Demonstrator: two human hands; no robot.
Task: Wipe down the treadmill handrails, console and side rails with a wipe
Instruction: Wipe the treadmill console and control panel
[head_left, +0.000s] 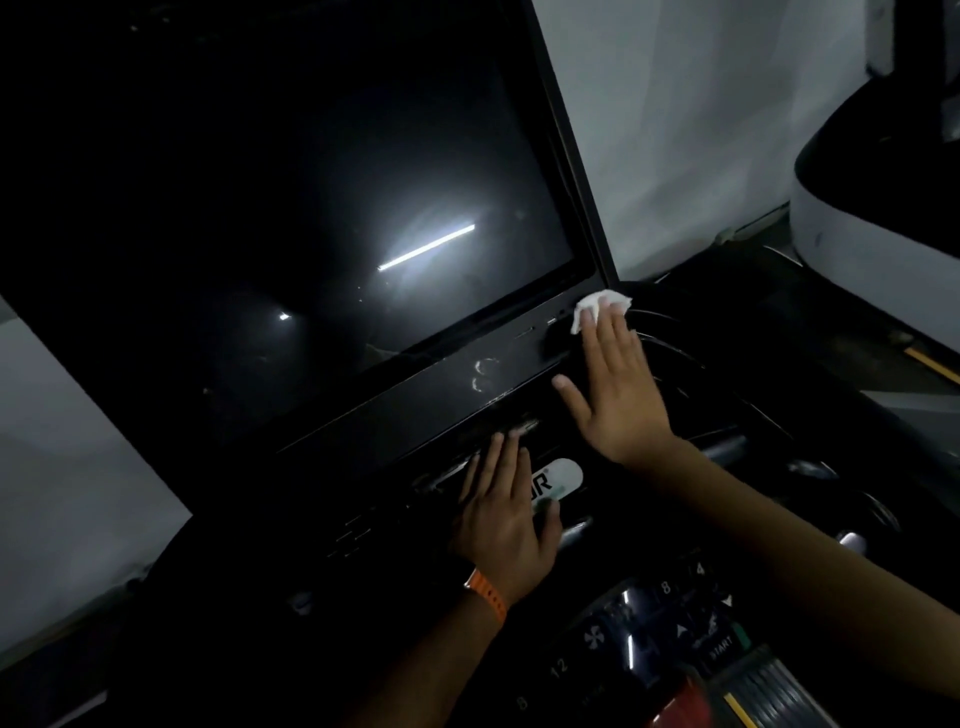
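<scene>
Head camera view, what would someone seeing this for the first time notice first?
Probably the big dark screen filling the upper left, with a bright light streak reflected on it. Next, the white wipe at the screen's lower right corner, pressed under the right hand's fingertips. Lower centre, the left hand lies flat on the console, an orange wristband on its wrist.

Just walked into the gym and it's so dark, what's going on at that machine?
A person is wiping a treadmill console. The right hand presses a white wipe flat against the lower right corner of the dark screen. The left hand, with an orange wristband, rests flat on the console below.
</scene>
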